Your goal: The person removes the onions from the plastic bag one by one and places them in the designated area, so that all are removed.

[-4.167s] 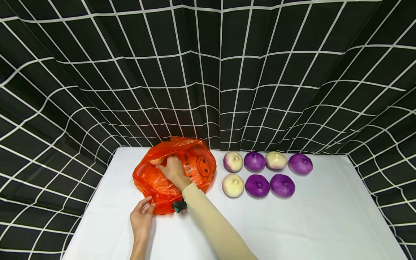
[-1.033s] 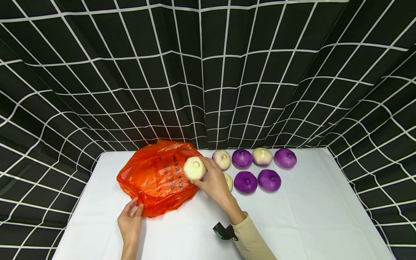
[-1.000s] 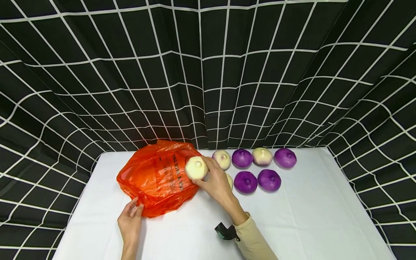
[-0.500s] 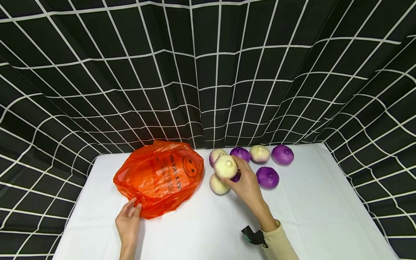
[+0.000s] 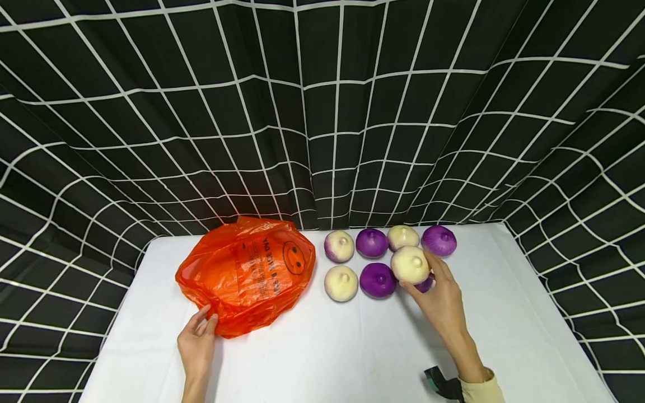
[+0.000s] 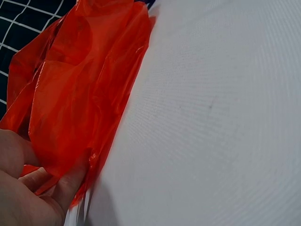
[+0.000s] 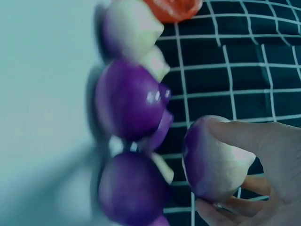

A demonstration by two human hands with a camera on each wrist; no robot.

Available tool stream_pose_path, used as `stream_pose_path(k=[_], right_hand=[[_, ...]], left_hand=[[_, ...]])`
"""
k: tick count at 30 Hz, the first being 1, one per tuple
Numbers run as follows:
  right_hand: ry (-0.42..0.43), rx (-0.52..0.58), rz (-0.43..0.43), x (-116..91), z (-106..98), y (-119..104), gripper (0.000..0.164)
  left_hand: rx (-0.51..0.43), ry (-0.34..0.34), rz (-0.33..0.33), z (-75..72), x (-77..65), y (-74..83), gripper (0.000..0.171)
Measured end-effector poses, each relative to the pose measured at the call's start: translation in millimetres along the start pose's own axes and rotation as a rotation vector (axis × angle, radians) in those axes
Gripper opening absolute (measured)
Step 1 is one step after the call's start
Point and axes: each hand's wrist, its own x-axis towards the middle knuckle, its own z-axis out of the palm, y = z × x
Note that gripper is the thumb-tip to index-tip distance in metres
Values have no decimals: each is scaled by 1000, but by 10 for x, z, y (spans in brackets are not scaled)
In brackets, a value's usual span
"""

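Observation:
My right hand (image 5: 445, 302) grips a white onion (image 5: 410, 265) with a purple underside between thumb and fingers. It hangs above the right end of the front row, partly covering a purple onion (image 5: 426, 284). In the right wrist view the held onion (image 7: 214, 165) is apart from the others. My left hand (image 5: 196, 344) pinches the near left edge of an orange-red plastic bag (image 5: 252, 274) printed with a smiling face. In the left wrist view, thumb and fingers lie on both sides of the bag's film (image 6: 89, 84). What the bag contains is hidden.
Two rows of onions stand right of the bag. In the back row are a white onion (image 5: 339, 246), a purple one (image 5: 372, 243) and two more. A white onion (image 5: 341, 284) and a purple onion (image 5: 378, 280) stand in front. A black gridded curtain (image 5: 322, 112) borders the white table (image 5: 312, 358).
My right hand came out of the bag with a white onion and has carried it right, across the front row. My left hand keeps hold of the bag's edge; the bag's opening has sagged.

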Motion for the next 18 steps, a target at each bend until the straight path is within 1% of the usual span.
stream_pose_path(k=[5,9,14,18], right_hand=[[40,-47,28,-23,-184,147,80],[94,-71,57,-52,-299,259,80],[151,-79,63,-70,-387,423,80],[155,-122,104,-65,-422,584,81]], left_hand=[[-1,-12,-5,7,-1,9,33],[-4,-38,-15,11,-4,12,34],[19,-59,-7,-6,-4,6,34],[40,-60,13,-19,-11,12,34]])
